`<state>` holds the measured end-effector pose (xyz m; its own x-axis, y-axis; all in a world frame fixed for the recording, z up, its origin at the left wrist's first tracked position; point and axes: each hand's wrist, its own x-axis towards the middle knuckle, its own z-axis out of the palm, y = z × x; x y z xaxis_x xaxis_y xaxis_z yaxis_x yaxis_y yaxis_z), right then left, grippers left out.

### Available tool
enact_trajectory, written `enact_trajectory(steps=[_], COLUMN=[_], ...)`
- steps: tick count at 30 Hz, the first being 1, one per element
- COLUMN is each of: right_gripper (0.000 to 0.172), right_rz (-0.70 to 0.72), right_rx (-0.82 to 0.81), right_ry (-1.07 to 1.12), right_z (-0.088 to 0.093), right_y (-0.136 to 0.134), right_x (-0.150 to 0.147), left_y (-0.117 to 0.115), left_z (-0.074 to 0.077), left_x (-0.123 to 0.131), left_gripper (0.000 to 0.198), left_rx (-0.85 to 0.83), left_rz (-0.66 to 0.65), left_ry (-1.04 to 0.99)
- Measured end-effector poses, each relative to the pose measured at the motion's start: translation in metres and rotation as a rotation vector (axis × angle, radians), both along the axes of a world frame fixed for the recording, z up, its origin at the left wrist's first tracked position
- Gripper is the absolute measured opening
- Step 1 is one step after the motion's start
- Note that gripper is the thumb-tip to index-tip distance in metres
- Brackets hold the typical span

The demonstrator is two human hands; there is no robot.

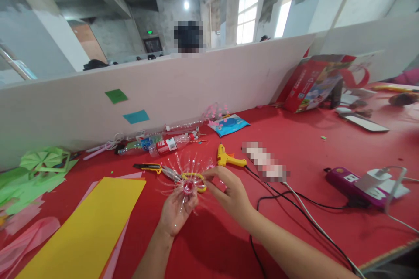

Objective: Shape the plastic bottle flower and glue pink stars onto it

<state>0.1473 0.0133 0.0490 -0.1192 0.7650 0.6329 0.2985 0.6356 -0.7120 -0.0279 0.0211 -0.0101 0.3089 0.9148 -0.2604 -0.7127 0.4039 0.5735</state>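
Observation:
My left hand [176,212] is closed round the neck of a cut clear plastic bottle top [189,178], whose thin strips fan outward like petals around a red cap. My right hand [227,192] pinches one of the strips on the right side of the fan. Yellow-handled scissors [186,177] lie on the red table [294,148] just behind the fan, touching or very near it.
A yellow glue gun [229,158], a utility knife [147,166] and plastic bottles [163,144] lie behind. Yellow paper [91,226] and green paper [29,174] are at left. A purple power strip [350,183] with cables sits right. A white partition [163,87] backs the table; a red box [314,80] leans on it.

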Motion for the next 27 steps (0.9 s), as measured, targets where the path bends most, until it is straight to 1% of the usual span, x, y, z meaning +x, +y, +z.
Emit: enact_trajectory(steps=[5, 8, 11, 17, 20, 23, 27], right_gripper=[0.011, 0.010, 0.009, 0.012, 0.015, 0.013, 0.011], right_rz=[0.016, 0.062, 0.099, 0.118, 0.113, 0.086, 0.117], right_rx=[0.006, 0.025, 0.035, 0.033, 0.055, 0.074, 0.141], right_ry=[0.006, -0.011, -0.020, 0.024, 0.037, 0.051, 0.040], right_z=[0.0015, 0.0024, 0.0024, 0.0030, 0.0043, 0.0039, 0.0020], right_y=[0.0009, 0.0008, 0.0001, -0.0024, -0.0033, -0.0032, -0.0025], right_x=[0.0011, 0.0014, 0.0011, 0.0000, 0.0006, 0.0014, 0.0012], left_y=[-0.0018, -0.0020, -0.0009, 0.0002, -0.0006, -0.0018, -0.0026], left_z=[0.0027, 0.0029, 0.0011, 0.0002, 0.0021, 0.0037, 0.0039], left_x=[0.0010, 0.0018, 0.0018, 0.0024, 0.0035, 0.0042, 0.0044], left_gripper=[0.011, 0.016, 0.019, 0.021, 0.021, 0.020, 0.020], left_rx=[-0.005, 0.015, 0.009, 0.039, 0.035, 0.022, -0.002], left_rz=[-0.052, -0.079, -0.076, -0.078, -0.082, -0.085, -0.087], left_ry=[0.009, -0.013, -0.016, -0.010, 0.004, 0.017, 0.023])
